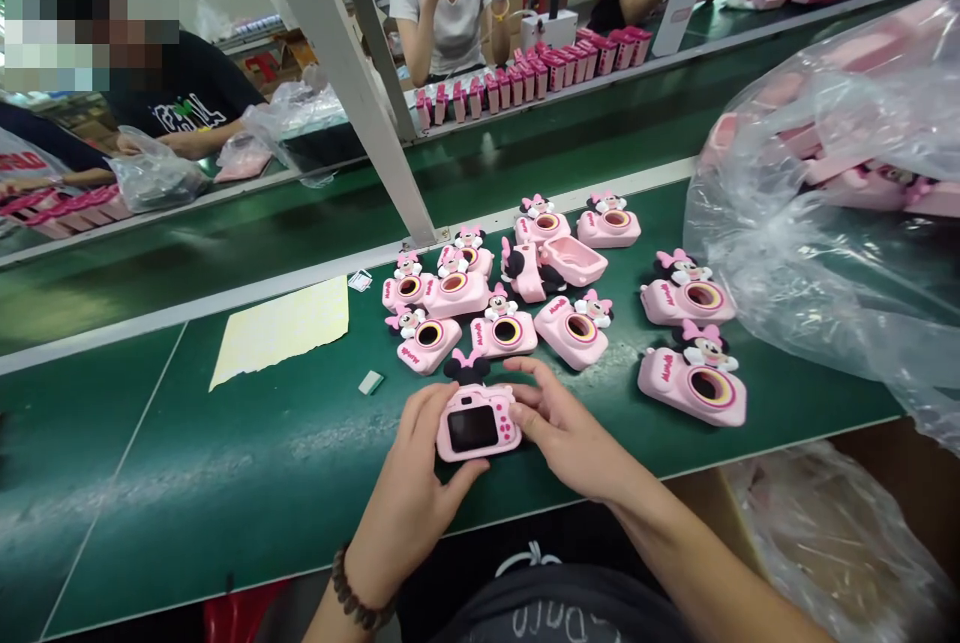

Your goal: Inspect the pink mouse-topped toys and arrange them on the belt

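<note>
A pink toy camera (pixel 474 425) with a dark screen and small magenta buttons faces me, its black mouse ears and pink bow at the top. My left hand (pixel 417 463) wraps around its left side, thumb along the lower edge. On the right side, my right hand (pixel 559 428) has its thumb by the buttons and its index finger reaching over the top corner. Just beyond stand several pink mouse-figure camera covers (pixel 504 331) with round lens openings. Two more covers (pixel 694 383) sit to the right. One hollow cover (pixel 576 259) lies with its open side showing.
A large clear plastic bag (pixel 780 253) with pink parts lies at the right. Yellow paper (pixel 285 331) and a small green-white block (pixel 370 382) are on the green bench (pixel 247 483). A white post (pixel 360 83) rises ahead. Co-workers sit beyond, behind a row of pink cameras (pixel 525 78).
</note>
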Tool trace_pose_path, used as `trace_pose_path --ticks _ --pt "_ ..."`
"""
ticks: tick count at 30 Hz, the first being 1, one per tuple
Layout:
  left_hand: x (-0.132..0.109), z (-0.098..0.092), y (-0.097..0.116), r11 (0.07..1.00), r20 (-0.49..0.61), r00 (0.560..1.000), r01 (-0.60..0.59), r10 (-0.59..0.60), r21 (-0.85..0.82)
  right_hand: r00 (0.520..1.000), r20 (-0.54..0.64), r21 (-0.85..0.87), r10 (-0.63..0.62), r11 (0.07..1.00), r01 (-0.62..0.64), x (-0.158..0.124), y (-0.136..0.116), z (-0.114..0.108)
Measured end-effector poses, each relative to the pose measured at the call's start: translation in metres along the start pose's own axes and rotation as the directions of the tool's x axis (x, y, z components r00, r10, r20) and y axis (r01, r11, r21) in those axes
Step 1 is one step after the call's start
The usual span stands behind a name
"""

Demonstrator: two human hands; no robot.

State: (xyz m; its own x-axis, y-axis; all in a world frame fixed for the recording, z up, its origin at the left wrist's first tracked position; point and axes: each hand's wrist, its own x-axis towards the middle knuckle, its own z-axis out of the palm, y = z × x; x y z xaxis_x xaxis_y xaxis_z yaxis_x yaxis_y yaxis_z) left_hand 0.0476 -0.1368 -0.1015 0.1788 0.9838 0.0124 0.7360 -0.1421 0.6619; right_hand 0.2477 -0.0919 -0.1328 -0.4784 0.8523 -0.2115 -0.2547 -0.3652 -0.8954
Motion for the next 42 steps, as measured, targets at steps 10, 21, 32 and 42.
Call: trace_pose_path --ticks 10,21,32,42 --pt "0.002 -0.003 -0.005 0.997 -0.053 0.998 -0.042 0.046 0.069 0.991 0.13 -0.031 0.043 0.999 -0.04 0.003 -0.008 -0.007" --pt "-0.005 -0.012 -0.01 0.996 -0.116 0.992 -0.034 0.043 0.079 0.995 0.096 -0.27 -0.017 0.962 0.042 0.002 -0.006 0.01" --pt "-0.008 -0.011 -0.011 0.933 0.039 0.999 0.022 -0.008 -0.36 0.896 0.332 -0.731 -0.295 0.52 0.442 -0.015 -0.002 -0.005" --pt "0.0 -0.021 0.003 0.922 -0.262 0.955 -0.222 0.139 -0.317 0.86 0.0 -0.28 -0.51 0.825 0.49 -0.003 -0.016 0.007"
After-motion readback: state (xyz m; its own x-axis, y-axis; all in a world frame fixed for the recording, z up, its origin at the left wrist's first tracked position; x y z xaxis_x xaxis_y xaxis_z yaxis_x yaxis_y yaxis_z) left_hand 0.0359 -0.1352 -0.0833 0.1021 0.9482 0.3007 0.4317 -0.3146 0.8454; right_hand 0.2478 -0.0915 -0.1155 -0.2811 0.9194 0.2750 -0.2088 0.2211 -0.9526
